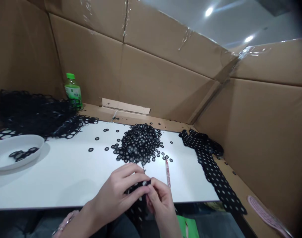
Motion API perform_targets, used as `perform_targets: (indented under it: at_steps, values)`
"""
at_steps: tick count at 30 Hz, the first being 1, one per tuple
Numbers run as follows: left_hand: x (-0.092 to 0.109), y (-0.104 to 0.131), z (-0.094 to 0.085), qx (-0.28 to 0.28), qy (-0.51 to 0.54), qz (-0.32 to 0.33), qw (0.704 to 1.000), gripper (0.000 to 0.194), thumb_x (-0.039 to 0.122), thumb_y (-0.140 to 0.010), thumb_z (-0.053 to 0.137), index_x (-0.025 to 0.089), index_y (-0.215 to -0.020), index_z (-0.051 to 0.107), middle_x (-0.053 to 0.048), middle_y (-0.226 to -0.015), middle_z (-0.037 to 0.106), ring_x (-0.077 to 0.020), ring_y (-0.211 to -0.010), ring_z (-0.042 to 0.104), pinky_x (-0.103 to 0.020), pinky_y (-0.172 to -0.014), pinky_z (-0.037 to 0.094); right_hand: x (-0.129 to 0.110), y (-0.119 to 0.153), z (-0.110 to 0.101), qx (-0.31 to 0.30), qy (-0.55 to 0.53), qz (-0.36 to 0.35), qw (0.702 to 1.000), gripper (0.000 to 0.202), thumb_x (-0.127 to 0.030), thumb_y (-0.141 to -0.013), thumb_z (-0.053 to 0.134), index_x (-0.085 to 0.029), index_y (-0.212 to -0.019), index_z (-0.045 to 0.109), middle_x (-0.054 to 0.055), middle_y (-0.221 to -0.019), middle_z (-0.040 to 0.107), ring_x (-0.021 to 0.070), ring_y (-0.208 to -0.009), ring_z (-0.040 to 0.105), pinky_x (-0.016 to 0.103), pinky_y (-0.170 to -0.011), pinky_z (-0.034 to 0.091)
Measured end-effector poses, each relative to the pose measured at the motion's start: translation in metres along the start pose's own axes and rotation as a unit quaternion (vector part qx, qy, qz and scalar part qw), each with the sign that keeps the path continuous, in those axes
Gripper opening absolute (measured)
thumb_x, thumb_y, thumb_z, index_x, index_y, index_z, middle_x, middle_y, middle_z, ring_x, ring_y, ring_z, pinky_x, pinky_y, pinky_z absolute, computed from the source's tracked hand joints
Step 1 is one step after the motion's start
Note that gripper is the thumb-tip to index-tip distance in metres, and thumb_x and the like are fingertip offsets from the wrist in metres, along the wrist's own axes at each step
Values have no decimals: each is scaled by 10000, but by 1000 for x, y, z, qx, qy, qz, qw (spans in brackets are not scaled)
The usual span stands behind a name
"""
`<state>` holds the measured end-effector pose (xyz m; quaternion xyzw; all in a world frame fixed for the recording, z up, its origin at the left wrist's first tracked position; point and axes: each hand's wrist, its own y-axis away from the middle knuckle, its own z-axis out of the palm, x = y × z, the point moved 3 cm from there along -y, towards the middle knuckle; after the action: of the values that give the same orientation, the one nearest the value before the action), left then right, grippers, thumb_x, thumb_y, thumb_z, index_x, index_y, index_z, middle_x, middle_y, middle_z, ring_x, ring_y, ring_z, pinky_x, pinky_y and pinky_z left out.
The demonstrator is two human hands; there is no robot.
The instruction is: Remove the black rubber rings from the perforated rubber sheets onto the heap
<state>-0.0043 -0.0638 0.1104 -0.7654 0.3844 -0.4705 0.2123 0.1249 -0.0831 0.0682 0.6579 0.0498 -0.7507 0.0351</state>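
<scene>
My left hand (123,186) is closed on a black dotted strip (136,210), its thumb and fingers pinching the upper end. That strip hangs down past the front edge of the white table. Fingertips of my right hand (160,203) meet the left ones and pinch the strip's edge; whatever small part lies between them is hidden. Just beyond the hands rises a pile of small black rings (141,142) with pale centres, several of them scattered around it. A thin red-and-clear stick (168,172) lies to the right of the pile.
At left stands a white bowl (39,152) with a few rings inside, before a tangled black mesh heap (34,112) and a green-capped bottle (73,91). Another dotted strip (215,173) runs down the right side, near a pink brush (265,213). Cardboard walls (153,72) enclose the table.
</scene>
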Motion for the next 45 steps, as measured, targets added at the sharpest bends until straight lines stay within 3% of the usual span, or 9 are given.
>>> perform_targets:
  at_steps: [9, 16, 22, 25, 29, 33, 36, 39, 45]
  values:
    - [-10, -8, -6, -113, 139, -180, 967, 123, 178, -815, 539, 192, -866, 650, -12, -851, 652, -106, -747, 595, -172, -692, 469, -5, -1, 3, 22, 2, 4, 1000, 321, -417, -791, 537, -169, -605, 451, -58, -525, 330, 65, -475, 275, 191, -426, 214]
    - [-23, -4, 7, -21, 152, -239, 959, 201, 210, -867, 429, 171, -773, 602, 5, -713, 618, -96, -632, 559, -173, -602, 445, -3, -2, 6, 78, -6, -41, 996, 274, -385, -777, 557, -170, -618, 502, -32, -584, 388, 83, -507, 321, 216, -475, 285]
    - [-80, -17, -41, 140, 29, -283, 948, 200, 293, -862, 428, 163, -827, 576, 9, -653, 558, -109, -576, 509, -197, -555, 421, 8, -2, -9, 150, -148, 13, 977, 191, -384, -696, 607, -201, -659, 564, 10, -638, 537, 156, -606, 494, 259, -536, 390]
    - [-107, -40, -36, 41, -65, -233, 969, 222, 274, -874, 396, 159, -837, 583, -24, -776, 607, -142, -704, 554, -230, -654, 432, 12, -9, -14, 166, -188, 55, 966, 158, -366, -722, 543, -222, -717, 607, 12, -741, 632, 183, -703, 581, 275, -569, 432]
    - [-138, -72, 10, -121, -179, -145, 965, 238, 206, -881, 356, 168, -813, 580, -38, -842, 618, -154, -786, 562, -254, -752, 419, 15, -19, -13, 206, -259, 90, 939, 186, -354, -751, 485, -236, -695, 618, -4, -772, 680, 191, -760, 632, 290, -580, 467]
    - [-162, -86, 37, -139, -219, -142, 955, 155, 171, -830, 431, 156, -734, 553, -55, -807, 582, -181, -753, 543, -275, -686, 417, 15, -23, -11, 212, -241, 101, 942, 241, -404, -769, 468, -225, -743, 628, 15, -838, 697, 206, -790, 643, 306, -576, 491]
    - [-149, -84, 32, -103, -226, -124, 961, 87, 174, -827, 443, 147, -828, 525, -77, -920, 541, -197, -854, 509, -291, -726, 403, 16, -25, -13, 207, -223, 115, 946, 295, -465, -787, 446, -225, -764, 615, 28, -886, 691, 209, -826, 638, 309, -590, 506]
    - [-103, -72, 20, -68, -140, -84, 984, 180, 236, -886, 361, 165, -756, 463, -17, -782, 505, -131, -710, 478, -238, -658, 383, 20, -28, -16, 244, -243, 117, 932, 259, -474, -774, 488, -237, -721, 577, 19, -850, 681, 209, -865, 623, 311, -631, 520]
    - [-29, -38, 24, -201, -46, -122, 971, 309, 362, -843, 458, 180, -614, 360, 51, -583, 429, -89, -518, 369, -214, -512, 302, 24, -32, -9, 227, -254, 44, 939, 279, -500, -747, 537, -224, -715, 565, 30, -696, 621, 205, -752, 597, 319, -658, 505]
